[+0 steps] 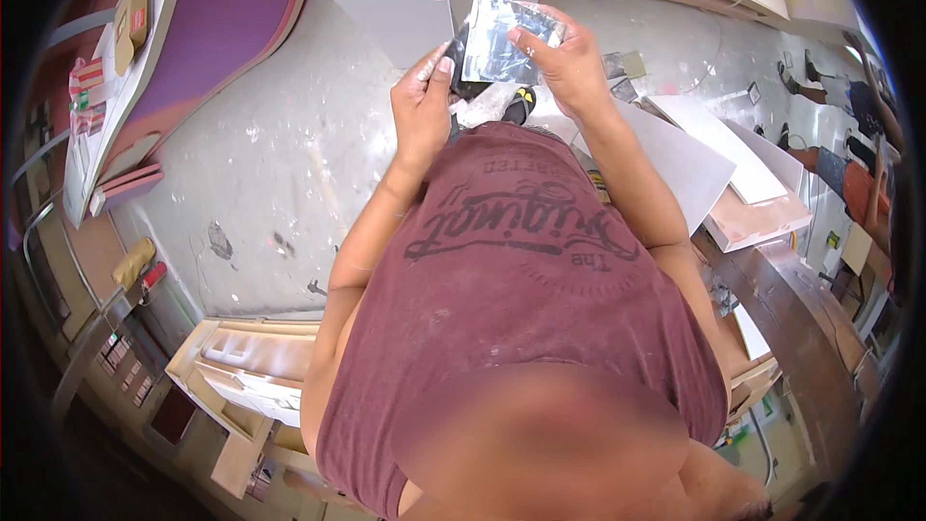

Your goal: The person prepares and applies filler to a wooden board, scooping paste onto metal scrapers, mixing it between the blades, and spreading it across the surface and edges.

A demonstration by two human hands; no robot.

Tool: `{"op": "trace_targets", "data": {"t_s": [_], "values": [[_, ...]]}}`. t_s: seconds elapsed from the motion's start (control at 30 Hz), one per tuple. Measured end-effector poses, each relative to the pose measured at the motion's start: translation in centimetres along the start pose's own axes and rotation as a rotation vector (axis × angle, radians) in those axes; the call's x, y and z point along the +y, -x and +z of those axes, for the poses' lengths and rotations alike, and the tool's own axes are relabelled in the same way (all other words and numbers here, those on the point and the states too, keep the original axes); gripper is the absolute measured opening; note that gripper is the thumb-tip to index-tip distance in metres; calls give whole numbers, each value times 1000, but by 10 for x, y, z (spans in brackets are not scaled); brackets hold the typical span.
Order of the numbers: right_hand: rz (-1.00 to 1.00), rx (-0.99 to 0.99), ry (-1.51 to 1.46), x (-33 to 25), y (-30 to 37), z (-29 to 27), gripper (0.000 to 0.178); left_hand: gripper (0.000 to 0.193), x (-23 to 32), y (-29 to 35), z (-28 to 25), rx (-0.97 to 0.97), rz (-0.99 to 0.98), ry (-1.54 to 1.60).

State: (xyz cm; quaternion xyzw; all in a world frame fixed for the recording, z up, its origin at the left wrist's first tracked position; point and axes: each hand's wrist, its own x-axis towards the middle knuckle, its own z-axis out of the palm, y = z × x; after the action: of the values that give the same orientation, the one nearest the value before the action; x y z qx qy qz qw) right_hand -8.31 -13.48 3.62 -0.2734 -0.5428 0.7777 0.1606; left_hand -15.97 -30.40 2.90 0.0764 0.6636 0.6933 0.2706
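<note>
Both my hands are raised in front of my chest, close together at the top centre. My right hand [574, 63] grips a shiny, silvery, squarish plate [492, 50] with whitish smears, its thumb pressed on the face and its fingers behind. In my left hand [422, 106] is a dark flat piece [461, 72], pinched by its edge and partly hidden behind the plate's left side. Its exact kind is not clear. Plate and dark piece overlap; whether they touch I cannot tell. White dust or paste marks the fingers of both hands.
A curved purple-and-white counter [217, 29] with a cardboard box [133, 21] stands at the left. Ahead is a pale grey panel [391, 14]. White boards [719, 145] lean at the right, near other people [858, 154]. Wooden cabinet frames [251, 352] stand at the lower left.
</note>
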Motion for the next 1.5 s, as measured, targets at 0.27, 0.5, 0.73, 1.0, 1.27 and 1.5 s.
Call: {"op": "trace_targets", "data": {"t_s": [0.27,0.5,0.73,1.0,1.27,1.5], "values": [[-814,360,1208,19,-10,8,43,31,-9,-27,-93,139,-160,303],[-863,444,1273,82,-37,21,53,30,-11,-46,-162,108,-189,312],[-933,613,1428,96,-61,24,51,30,-4,-55,-174,42,-235,277],[-840,565,1398,97,-49,29,61,30,-3,-62,-182,18,-242,262],[-863,566,1453,100,-55,33,51,31,-5,-70,-188,-6,-237,231],[-931,649,1371,88,-59,31,51,32,-6,-75,-189,-4,-232,257]]}}
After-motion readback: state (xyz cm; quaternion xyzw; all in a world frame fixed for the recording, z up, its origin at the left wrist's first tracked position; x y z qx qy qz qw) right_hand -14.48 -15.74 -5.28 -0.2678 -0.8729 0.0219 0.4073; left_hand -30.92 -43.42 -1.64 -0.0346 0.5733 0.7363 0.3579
